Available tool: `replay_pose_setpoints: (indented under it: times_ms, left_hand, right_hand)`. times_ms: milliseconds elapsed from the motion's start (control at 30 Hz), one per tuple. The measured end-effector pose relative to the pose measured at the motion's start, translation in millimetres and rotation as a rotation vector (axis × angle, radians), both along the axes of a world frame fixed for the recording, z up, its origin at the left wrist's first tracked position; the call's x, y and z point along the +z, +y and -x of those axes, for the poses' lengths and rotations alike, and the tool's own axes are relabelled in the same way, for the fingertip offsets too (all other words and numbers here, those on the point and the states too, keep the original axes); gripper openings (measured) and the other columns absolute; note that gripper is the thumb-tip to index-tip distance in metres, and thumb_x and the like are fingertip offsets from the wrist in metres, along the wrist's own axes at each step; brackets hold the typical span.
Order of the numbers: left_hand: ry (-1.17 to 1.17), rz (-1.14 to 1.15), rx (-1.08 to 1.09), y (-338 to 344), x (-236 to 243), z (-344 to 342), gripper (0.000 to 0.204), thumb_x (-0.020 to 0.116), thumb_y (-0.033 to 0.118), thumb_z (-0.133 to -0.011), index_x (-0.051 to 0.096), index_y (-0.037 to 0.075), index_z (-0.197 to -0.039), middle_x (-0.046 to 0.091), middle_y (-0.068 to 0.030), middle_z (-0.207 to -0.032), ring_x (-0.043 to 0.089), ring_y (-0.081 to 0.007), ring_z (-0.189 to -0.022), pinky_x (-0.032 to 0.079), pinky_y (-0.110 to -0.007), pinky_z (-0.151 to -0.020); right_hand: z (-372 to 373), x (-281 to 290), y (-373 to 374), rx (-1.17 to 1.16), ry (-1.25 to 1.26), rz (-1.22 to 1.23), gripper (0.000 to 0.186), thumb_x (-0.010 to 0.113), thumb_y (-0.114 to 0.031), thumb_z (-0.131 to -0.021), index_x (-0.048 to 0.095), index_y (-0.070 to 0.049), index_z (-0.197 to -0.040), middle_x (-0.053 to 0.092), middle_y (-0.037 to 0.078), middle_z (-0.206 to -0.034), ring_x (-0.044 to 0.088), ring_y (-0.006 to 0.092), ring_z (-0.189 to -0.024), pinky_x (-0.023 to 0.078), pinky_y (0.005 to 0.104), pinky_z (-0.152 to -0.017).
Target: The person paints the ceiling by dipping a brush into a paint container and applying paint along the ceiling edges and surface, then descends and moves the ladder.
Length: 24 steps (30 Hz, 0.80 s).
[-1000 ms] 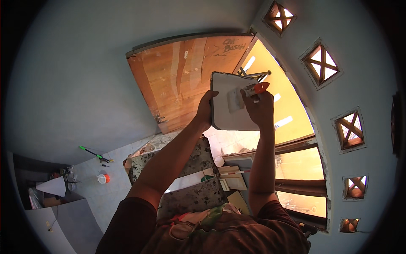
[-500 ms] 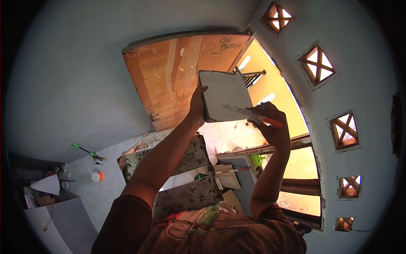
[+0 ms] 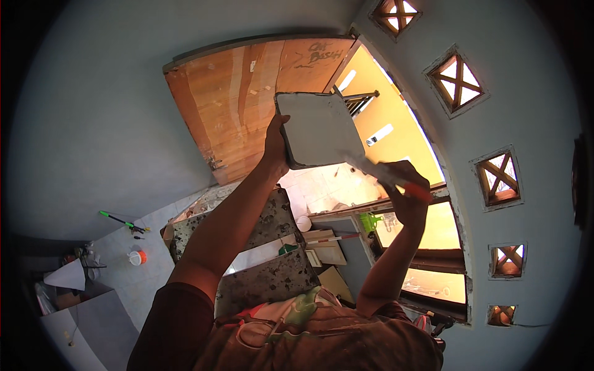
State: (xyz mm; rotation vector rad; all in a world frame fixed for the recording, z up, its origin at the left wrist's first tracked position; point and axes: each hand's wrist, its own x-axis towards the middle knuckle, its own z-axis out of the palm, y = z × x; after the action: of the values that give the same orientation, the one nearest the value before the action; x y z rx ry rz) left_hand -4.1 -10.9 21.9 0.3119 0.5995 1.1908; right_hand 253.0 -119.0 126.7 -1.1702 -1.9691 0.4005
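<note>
Shirt cloth (image 3: 297,340), dark and patterned, fills the bottom edge nearest us, and two bare forearms (image 3: 226,226) reach up from it. Beyond them we find a pale grey panel (image 3: 322,127), roughly rectangular with a dark rim, held up in front of the body just above centre, tilted, with its smooth face toward us.

We judge the panel stiff and fairly light, since one hand bears it; its face may be damp or slick, though we cannot be sure. The rim seems the sound place to take hold, leaving the face untouched.

The left hand (image 3: 275,145) is clamped on the panel's left edge, thumb over the front, fingers hidden behind. The right hand (image 3: 405,188), off the lower right corner, is closed around a flat tool (image 3: 374,170) with an orange handle end. Motion blurs this tool; its tip overlaps that corner, and we cannot tell whether they touch.

Below the panel we make out a dark speckled surface (image 3: 266,275) with a pale strip across it. On the tiled floor to the left stands a small white and orange tub (image 3: 137,258). Farther off, a wooden door (image 3: 216,93) stands open behind the panel, and on the right a grey wall (image 3: 445,142) carries a row of small crossed openings (image 3: 458,83).
</note>
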Motion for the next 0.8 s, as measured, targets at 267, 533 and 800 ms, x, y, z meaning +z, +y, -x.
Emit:
replay_pose_setpoints:
  times_ms: [267, 533, 800]
  left_hand:
    - [0.008, -0.023, 0.134, 15.0, -46.3, -2.0, 0.060, 0.051, 0.041, -0.092, 0.046, 0.001, -0.137, 0.057, -0.0197, -0.128, 0.062, -0.0310, -0.114, 0.054, -0.045, -0.092]
    - [-0.036, -0.065, 0.292, 27.6, -49.6, -1.2, 0.060, 0.056, 0.038, -0.091, 0.045, 0.000, -0.135, 0.054, -0.0202, -0.131, 0.057, -0.0307, -0.120, 0.048, -0.043, -0.100]
    - [-0.357, -0.189, 0.240, 32.6, -48.9, -5.7, 0.062, 0.052, 0.040, -0.095, 0.042, 0.010, -0.148, 0.054, -0.0151, -0.141, 0.055, -0.0347, -0.127, 0.044, -0.050, -0.108]
  right_hand:
    - [36.8, -90.9, 12.8, -0.423, 1.335, 0.096, 0.022, 0.071, -0.004, -0.091, 0.063, 0.003, -0.110, 0.069, 0.011, -0.108, 0.071, 0.0216, -0.098, 0.062, 0.0343, -0.084]
    - [46.8, -119.8, 12.6, -0.477, 1.377, 0.205, 0.022, 0.066, -0.011, -0.094, 0.065, 0.002, -0.112, 0.070, 0.011, -0.107, 0.070, 0.0218, -0.099, 0.057, 0.0345, -0.090]
    - [10.0, -126.7, -0.7, -0.127, 1.479, 0.081, 0.033, 0.059, -0.023, -0.094, 0.069, 0.003, -0.112, 0.072, 0.015, -0.113, 0.071, 0.0286, -0.102, 0.058, 0.0427, -0.094]
